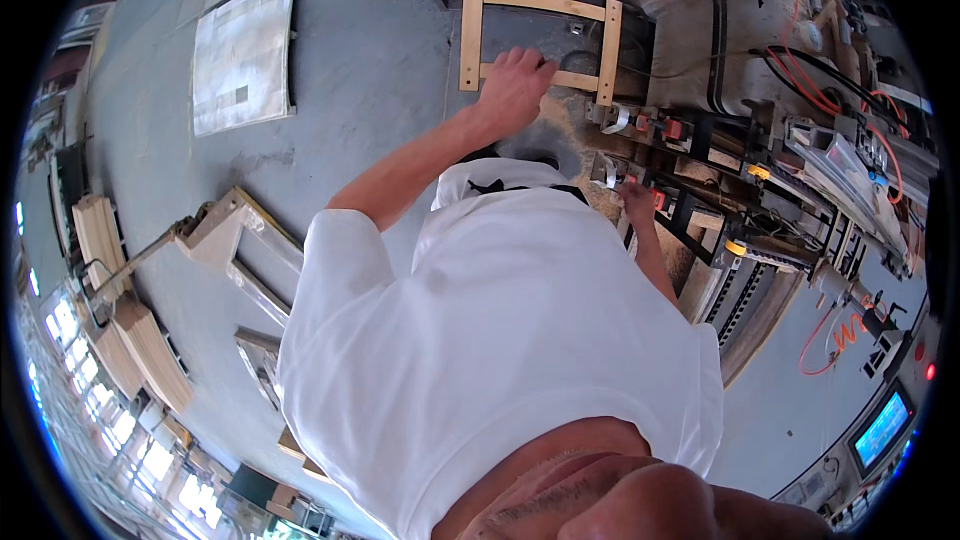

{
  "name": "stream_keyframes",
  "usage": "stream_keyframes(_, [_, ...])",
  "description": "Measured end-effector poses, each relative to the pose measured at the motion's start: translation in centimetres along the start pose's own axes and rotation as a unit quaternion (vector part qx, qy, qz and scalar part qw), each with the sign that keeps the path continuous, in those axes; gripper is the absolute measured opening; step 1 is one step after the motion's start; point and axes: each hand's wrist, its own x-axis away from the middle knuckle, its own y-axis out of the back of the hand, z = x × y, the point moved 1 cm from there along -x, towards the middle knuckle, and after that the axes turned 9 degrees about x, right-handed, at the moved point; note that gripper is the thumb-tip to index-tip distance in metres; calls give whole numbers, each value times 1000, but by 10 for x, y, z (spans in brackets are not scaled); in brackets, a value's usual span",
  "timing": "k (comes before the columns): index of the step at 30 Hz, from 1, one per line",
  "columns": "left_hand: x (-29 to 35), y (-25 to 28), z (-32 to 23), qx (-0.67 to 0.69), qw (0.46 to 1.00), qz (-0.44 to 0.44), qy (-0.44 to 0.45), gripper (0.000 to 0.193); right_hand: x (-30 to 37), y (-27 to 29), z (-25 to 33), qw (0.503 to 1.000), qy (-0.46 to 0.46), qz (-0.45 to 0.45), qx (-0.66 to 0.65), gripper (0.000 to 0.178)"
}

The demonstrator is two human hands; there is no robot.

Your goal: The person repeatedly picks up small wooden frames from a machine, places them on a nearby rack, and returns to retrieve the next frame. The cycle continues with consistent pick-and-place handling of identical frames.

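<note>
A light wooden frame (pixel 471 32), with two posts joined by two rails, is held out ahead at the top of the head view. My left hand (pixel 515 88) is closed round its near rail, close to the left post. Dark holes show near the ends of the posts. My right hand (pixel 637 202) is lower, at the machine's edge, beside a red clamp part (pixel 658 200). Its fingers are small and partly hidden, so whether they grip anything is unclear. A second red part (pixel 673 129) sits farther along the machine.
The machine (pixel 765 190) with rails, cables and orange hoses fills the right side. A lit control screen (pixel 882 428) stands at lower right. Sawdust (pixel 560 115) lies near my feet. To the left are a pale board (pixel 243 55), a metal-framed cart (pixel 240 230) and stacked wood strips (pixel 150 350).
</note>
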Motion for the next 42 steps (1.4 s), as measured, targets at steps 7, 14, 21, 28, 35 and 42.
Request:
stream_keyframes(7, [-1, -1, -30, -29, 1000, -1, 3, 36, -6, -7, -22, 998, -42, 37, 26, 24])
stream_keyframes(14, [-4, 27, -49, -30, 999, -21, 1, 38, -11, -16, -51, 996, -28, 72, 34, 26])
stream_keyframes(21, [-12, 154, -55, 13, 970, -239, -51, 25, -55, -42, -95, 999, -16, 44, -14, 14])
stream_keyframes(28, [-43, 286, 80, 364, 800, -457, 138, 29, -75, -38, -51, 998, -37, -39, 14, 20])
stream_keyframes(35, [-190, 315, 284, 435, 788, -358, 248, 29, -59, -87, -15, 994, 101, -46, 22, 19])
stream_keyframes(42, [-300, 238, 390, 238, 867, -316, 304, 41, -13, -146, 64, 972, -121, -3, -201, 16])
